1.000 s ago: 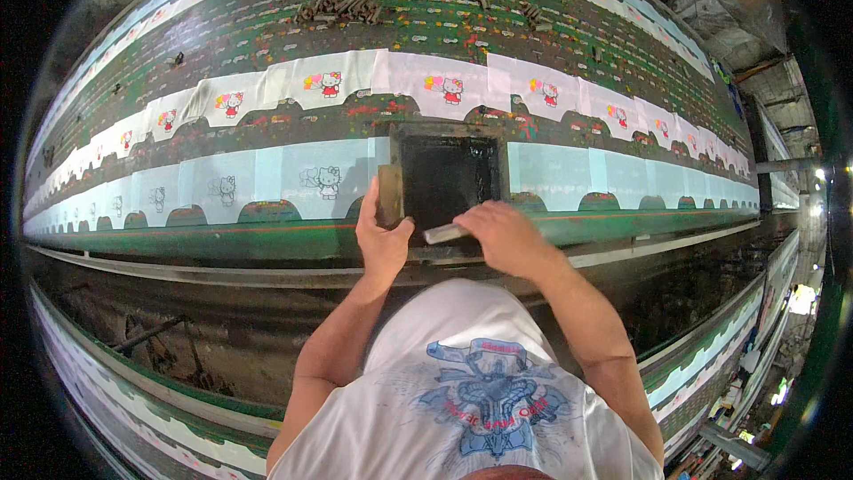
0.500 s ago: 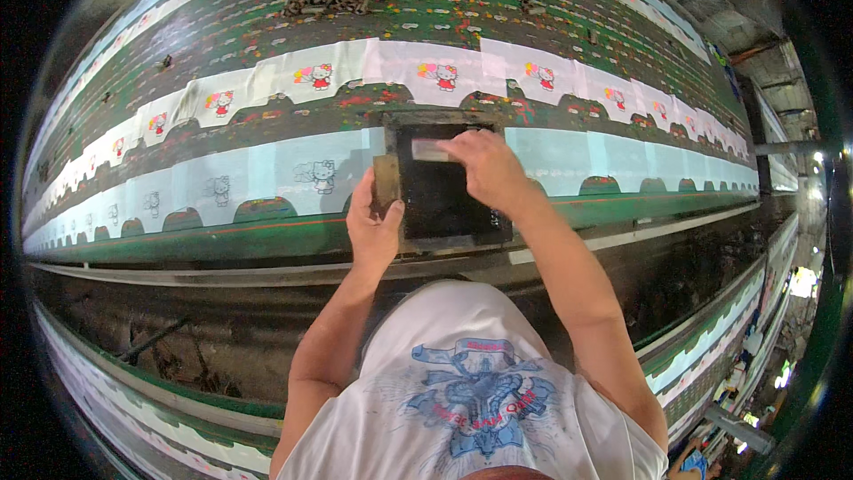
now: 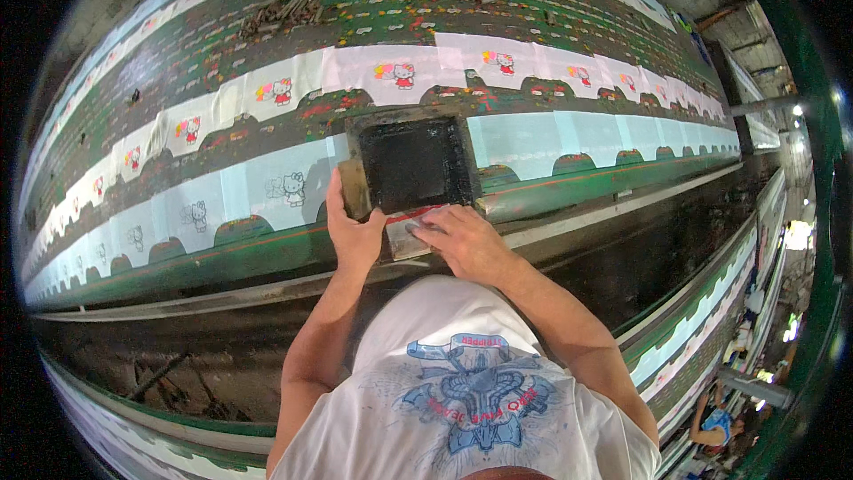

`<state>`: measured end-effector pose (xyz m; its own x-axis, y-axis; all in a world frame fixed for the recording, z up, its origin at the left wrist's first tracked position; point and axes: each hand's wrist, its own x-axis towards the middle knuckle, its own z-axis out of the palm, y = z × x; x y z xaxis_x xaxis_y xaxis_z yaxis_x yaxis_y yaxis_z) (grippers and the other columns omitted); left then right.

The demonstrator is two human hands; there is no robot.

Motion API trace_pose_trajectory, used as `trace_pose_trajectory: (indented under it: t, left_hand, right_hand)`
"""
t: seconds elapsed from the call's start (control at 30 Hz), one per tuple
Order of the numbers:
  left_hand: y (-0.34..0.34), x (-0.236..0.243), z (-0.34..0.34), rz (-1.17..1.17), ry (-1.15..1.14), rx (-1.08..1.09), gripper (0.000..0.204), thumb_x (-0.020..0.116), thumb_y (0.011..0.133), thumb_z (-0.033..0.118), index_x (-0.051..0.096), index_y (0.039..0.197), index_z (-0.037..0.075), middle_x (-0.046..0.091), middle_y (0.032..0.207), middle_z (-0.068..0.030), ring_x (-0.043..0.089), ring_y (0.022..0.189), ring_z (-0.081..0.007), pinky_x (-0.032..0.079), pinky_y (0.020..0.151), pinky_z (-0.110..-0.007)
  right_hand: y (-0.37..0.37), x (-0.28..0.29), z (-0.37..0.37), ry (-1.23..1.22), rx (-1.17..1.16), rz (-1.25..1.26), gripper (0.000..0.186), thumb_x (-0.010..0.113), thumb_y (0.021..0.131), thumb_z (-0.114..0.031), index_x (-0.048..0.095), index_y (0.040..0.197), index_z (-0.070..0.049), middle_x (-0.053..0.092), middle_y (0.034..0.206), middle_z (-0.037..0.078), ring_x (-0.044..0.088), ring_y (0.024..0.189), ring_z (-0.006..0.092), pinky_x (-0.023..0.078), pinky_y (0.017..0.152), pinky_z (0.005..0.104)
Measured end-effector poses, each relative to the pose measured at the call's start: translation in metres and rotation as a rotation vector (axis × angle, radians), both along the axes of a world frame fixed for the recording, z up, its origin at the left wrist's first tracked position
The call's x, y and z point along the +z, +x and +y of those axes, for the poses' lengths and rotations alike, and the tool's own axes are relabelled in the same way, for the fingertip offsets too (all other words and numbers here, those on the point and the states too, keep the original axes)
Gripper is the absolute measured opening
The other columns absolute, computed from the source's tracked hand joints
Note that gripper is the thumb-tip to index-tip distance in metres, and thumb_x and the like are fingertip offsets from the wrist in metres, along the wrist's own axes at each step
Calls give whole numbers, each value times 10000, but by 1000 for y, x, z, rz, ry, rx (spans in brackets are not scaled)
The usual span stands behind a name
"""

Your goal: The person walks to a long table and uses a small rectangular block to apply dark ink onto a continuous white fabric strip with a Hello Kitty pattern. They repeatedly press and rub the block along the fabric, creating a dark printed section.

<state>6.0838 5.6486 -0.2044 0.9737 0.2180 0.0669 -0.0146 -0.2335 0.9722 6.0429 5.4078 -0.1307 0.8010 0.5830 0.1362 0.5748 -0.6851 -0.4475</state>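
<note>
A dark printing screen frame (image 3: 469, 164) lies over the row of pale blue cloth pieces (image 3: 520, 138), its mesh (image 3: 407, 160) coated in black ink. At the frame's left side my left hand (image 3: 354, 236) grips a brown block (image 3: 354, 191), thumb toward the near corner. My right hand (image 3: 469, 244) is closed on a squeegee (image 3: 410, 238), a pale flat board with a red strip along its far edge. The squeegee rests at the frame's near end; my fingers partly cover it. Left of the frame, a cloth piece bears a black outline of a cartoon cat (image 3: 291, 188).
Behind runs a row of pale pink pieces (image 3: 355, 80) with coloured cat prints. Small greyish rods (image 3: 283, 18) lie piled on the paint-spotted green table farther back. A pale rail (image 3: 204, 300) edges the table on my side. Another person (image 3: 715, 427) is at the lower right.
My right hand has pulled the squeegee from the far part of the mesh to the near end of the frame. My left hand keeps its hold. The view has turned slightly.
</note>
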Motion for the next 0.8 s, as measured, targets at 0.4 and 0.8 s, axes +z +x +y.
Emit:
trace_pose_trajectory:
  t: [0.4, 0.8]
  left_hand:
    - [-2, 16, -75, -122, -91, 46, 1011, 679, 764, -160, 400, 1733, -78, 514, 1729, -202, 510, 1600, -284, 358, 1337, -380]
    - [6, -19, -267, -100, -208, 49, 1017, 742, 761, -143, 428, 1726, -72, 567, 1682, -213, 571, 1546, -296, 418, 1293, -373]
  right_hand:
    - [-38, -39, -122, 642, -522, 206, 499, 869, 970, -114, 754, 1453, -66, 691, 1538, 195, 624, 1468, 381, 466, 1261, 486]
    - [-43, -46, -302, 666, -525, 192, 521, 842, 976, -139, 741, 1482, -65, 683, 1566, 183, 614, 1465, 387, 428, 1282, 510]
